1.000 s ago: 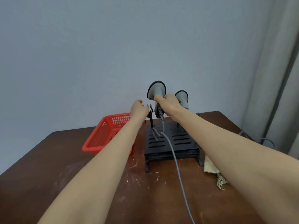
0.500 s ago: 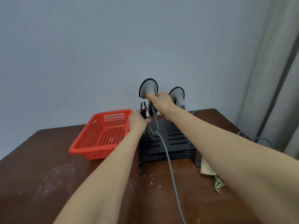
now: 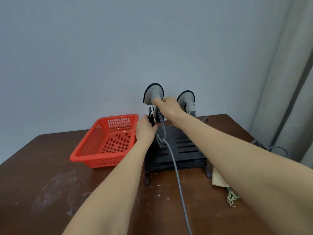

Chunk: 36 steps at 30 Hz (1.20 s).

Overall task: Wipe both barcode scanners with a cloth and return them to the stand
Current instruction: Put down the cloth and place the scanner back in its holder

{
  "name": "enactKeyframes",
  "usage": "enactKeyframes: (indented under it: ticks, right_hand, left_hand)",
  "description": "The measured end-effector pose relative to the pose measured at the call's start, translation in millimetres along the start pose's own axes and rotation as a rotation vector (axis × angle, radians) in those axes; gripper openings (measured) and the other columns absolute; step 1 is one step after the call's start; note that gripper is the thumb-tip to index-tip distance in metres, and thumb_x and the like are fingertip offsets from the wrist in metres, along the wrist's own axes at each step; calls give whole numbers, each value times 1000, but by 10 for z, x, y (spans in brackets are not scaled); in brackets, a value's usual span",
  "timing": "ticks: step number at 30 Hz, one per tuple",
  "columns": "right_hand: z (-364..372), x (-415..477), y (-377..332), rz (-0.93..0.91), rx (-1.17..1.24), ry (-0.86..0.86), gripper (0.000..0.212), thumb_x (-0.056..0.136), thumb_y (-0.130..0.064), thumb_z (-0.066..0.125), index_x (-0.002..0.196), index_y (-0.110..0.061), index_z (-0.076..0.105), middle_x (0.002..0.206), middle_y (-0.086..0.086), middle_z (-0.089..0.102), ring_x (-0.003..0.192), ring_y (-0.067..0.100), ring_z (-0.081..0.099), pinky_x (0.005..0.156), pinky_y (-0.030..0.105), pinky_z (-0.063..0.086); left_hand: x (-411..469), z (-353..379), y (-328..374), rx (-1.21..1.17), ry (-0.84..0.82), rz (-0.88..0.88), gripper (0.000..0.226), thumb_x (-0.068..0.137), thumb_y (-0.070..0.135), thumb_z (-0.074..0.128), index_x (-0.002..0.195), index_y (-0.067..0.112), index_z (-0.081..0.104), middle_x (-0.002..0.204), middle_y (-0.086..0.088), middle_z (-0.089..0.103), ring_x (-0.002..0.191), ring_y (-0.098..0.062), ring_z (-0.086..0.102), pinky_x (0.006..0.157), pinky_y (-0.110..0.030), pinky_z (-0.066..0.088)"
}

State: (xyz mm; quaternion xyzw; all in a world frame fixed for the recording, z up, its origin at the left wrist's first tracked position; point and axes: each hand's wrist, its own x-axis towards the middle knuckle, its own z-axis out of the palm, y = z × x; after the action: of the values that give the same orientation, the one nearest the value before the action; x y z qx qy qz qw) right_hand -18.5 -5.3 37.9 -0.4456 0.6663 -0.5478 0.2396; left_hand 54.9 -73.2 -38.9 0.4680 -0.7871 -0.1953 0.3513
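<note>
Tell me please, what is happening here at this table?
A person works at a black stand on a brown table. The right hand grips the left barcode scanner below its head; its grey cable trails toward the camera. The left hand holds the stand's black holder beside it. The right barcode scanner sits in the stand. A cloth lies untouched by the stand's right foot, and a red basket stands to the left.

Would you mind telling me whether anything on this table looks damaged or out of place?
The cloth right of the black stand is frayed at its near edge, and the table shows whitish smears and scratches at front left.
</note>
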Motion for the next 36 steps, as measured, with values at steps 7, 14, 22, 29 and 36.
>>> enactKeyframes:
  ticks: [7, 14, 22, 29, 36]
  right_hand:
    - [-7, 28, 47, -19, -22, 7, 32, 62, -41, 48, 73, -12, 53, 69, 19, 47, 65, 22, 46, 67, 36, 37]
    - [2, 29, 23, -19, -42, -24, 28, 66, -39, 48, 72, -12, 48, 71, 12, 52, 67, 21, 47, 66, 35, 38]
    - [46, 47, 31, 13, -62, -46, 23, 77, -30, 51, 67, -11, 46, 72, 13, 51, 68, 21, 48, 65, 34, 37]
    - [77, 15, -25, 42, -97, -60, 33, 63, -41, 49, 75, -11, 55, 72, 11, 52, 67, 20, 47, 66, 34, 37]
    - [85, 41, -34, 1, -179, -43, 30, 85, -29, 50, 103, -7, 56, 89, 8, 53, 83, 25, 53, 74, 36, 45]
  left_hand:
    - [9, 26, 6, 32, -11, 9, 20, 85, 15, 62, 99, 1, 53, 96, -15, 63, 88, -33, 62, 70, -39, 48]
    - [14, 15, 16, 99, -33, 9, 23, 90, 19, 56, 103, 0, 54, 98, -17, 64, 90, -35, 62, 65, -35, 41]
    - [28, 16, 3, 153, -36, 49, 21, 90, 15, 50, 105, 1, 55, 100, -18, 64, 93, -37, 61, 68, -34, 40]
    - [13, -3, 14, 163, -34, 67, 22, 90, 16, 50, 105, 0, 55, 100, -18, 65, 93, -37, 61, 66, -33, 38]
    - [10, -21, 21, 124, -59, 62, 20, 86, 13, 56, 101, 1, 57, 94, -16, 66, 89, -35, 63, 72, -39, 50]
